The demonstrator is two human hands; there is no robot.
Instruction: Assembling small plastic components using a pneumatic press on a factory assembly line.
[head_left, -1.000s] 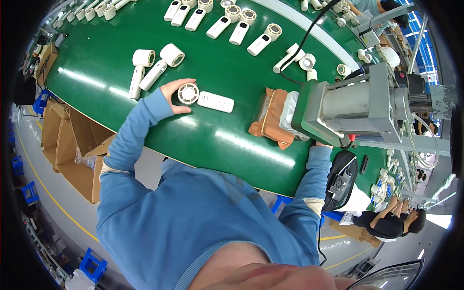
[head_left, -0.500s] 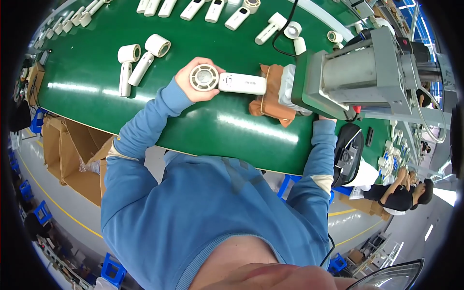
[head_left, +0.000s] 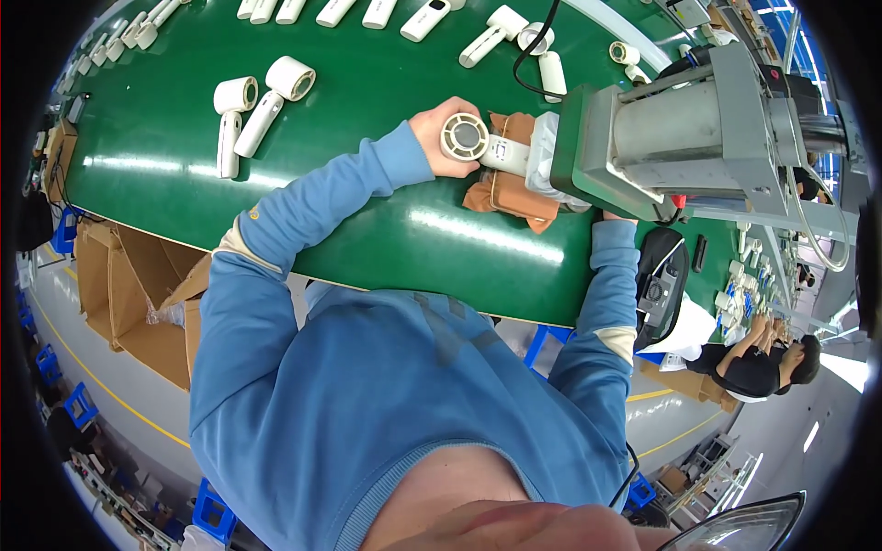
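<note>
My left hand [head_left: 435,129] is closed around the round head of a white handheld fan [head_left: 507,154]. The fan's handle points right, lying over a brown wrapped pad [head_left: 524,195] tied with a band. Its far end goes in by the clear plastic-wrapped part [head_left: 544,151] at the front of a grey and green press [head_left: 661,138]. Only a small part of my right hand [head_left: 617,218] shows, beneath the press's near edge; its fingers are hidden.
Two white fans [head_left: 262,124] lie left on the green table [head_left: 367,248], with more along the far edge. A black cable [head_left: 520,69] hangs near the press. Right of my forearm sits a black case [head_left: 661,275]. Cardboard boxes [head_left: 138,303] stand left; a co-worker [head_left: 753,363] sits far right.
My left hand has moved right with the fan, carrying the handle over the brown pad and in at the front of the press. My right hand stays nearly in place.
</note>
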